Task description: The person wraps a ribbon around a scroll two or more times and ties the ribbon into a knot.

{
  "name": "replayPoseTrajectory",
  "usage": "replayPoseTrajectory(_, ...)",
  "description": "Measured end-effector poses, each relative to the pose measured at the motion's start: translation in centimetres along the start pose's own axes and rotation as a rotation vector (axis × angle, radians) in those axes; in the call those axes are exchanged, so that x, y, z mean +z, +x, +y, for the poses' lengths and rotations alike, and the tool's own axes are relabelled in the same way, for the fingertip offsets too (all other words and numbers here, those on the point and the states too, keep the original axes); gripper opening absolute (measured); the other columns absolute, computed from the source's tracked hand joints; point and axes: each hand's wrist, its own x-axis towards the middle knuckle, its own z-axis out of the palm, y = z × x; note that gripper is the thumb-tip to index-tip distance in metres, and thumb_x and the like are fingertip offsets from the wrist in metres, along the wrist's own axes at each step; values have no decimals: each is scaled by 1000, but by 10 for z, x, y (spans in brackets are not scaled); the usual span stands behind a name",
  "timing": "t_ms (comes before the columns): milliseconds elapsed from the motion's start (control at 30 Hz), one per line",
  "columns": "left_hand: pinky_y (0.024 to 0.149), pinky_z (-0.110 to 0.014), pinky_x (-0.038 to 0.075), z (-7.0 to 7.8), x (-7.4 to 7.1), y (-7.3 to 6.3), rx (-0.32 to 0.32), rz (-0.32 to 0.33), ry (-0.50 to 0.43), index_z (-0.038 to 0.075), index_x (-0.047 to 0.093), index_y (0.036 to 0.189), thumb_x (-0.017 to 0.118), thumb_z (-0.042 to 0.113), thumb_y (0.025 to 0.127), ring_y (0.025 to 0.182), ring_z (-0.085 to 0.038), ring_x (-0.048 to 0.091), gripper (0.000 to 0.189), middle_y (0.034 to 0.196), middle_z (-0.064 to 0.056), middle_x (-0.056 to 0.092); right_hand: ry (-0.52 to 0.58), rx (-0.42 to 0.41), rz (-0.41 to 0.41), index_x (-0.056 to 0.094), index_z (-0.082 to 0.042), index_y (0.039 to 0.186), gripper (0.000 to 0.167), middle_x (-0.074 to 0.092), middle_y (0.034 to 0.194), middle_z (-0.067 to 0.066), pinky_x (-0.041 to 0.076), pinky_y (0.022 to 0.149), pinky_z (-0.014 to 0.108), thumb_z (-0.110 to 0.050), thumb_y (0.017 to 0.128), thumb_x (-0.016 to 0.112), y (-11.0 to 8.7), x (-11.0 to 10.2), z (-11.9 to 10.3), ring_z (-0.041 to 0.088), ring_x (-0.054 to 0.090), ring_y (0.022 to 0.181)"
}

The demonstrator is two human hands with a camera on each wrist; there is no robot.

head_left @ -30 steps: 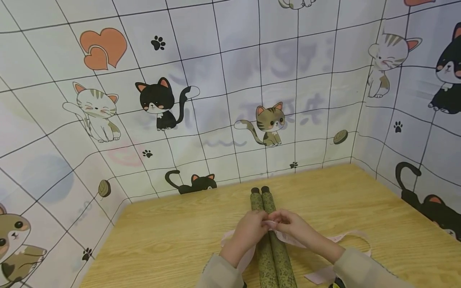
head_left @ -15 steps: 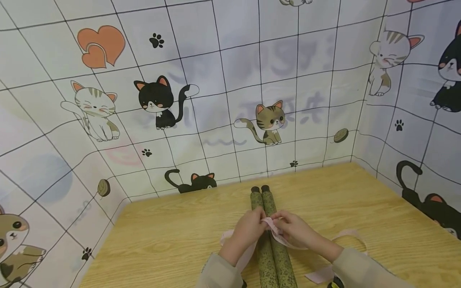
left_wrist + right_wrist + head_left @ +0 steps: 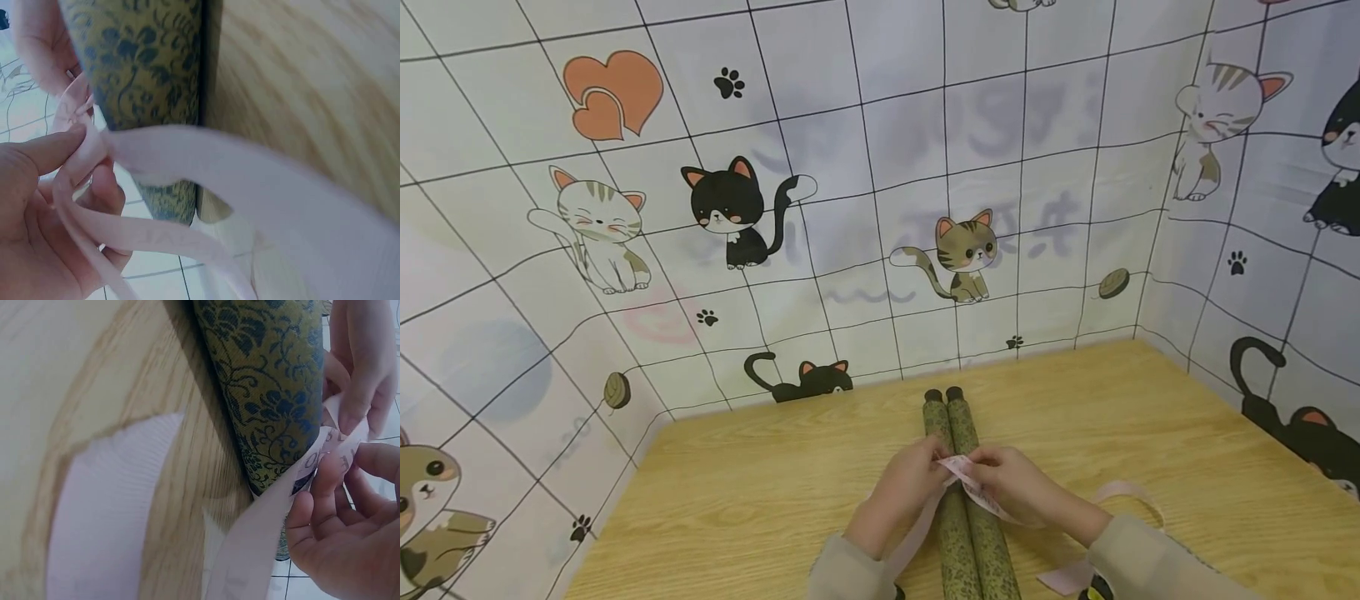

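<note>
Two slim rolls covered in green-gold patterned brocade, a left roll [image 3: 957, 542] and a right roll [image 3: 992, 546], lie side by side with dark end knobs, like scrolls. A pale pink printed ribbon [image 3: 958, 468] crosses over itself above them. My left hand [image 3: 906, 483] pinches it between thumb and fingers, and a loop shows around those fingers in the left wrist view, where the ribbon [image 3: 250, 175] also trails across the roll [image 3: 140, 69]. From the other side my right hand [image 3: 1011, 479] pinches the ribbon, its lettering visible in the right wrist view [image 3: 250, 556].
A loose ribbon end [image 3: 1067, 577] lies on the wooden table [image 3: 737, 492] by the right sleeve [image 3: 1138, 554], beside a small black and yellow thing [image 3: 1099, 588]. Behind stands a wall covering [image 3: 850, 192] printed with cats and a grid.
The hands have drawn slightly apart, the left one shifting a little left. More of the ribbon's crossing shows flat between them. The rolls stay in place.
</note>
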Motion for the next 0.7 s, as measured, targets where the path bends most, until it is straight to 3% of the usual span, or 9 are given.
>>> replayPoseTrajectory(133,55,-22,43,-3,-6,-4,26,-19,-23,12,61,98,61,23,92,64,-5,53,13,84,2,63,-6,14,55,59,10,102,28,58,78,3,49,59,29,-16,93,56,1,-2,-1,14,54,66)
replayPoseTrajectory(267,51,-22,42,-6,-9,-4,25,-42,-15,11,62,104,62,23,90,59,-4,51,18,79,2,63,60,47,118,57,11,106,31,58,79,5,49,61,32,-17,93,56,1,-2,-4,14,53,62)
replayPoseTrajectory(433,53,-23,43,-8,-13,-5,35,-60,-35,13,64,111,59,28,92,61,-3,52,25,84,2,65,130,93,190,54,11,112,36,58,79,6,46,57,33,-20,94,55,4,-4,-5,14,49,57)
replayPoseTrajectory(700,48,-25,39,-17,-20,-9,28,-80,-117,16,63,116,50,35,96,54,-7,46,31,71,-2,60,177,128,239,48,10,120,36,56,84,4,45,61,30,-12,92,54,4,-9,-5,12,47,58)
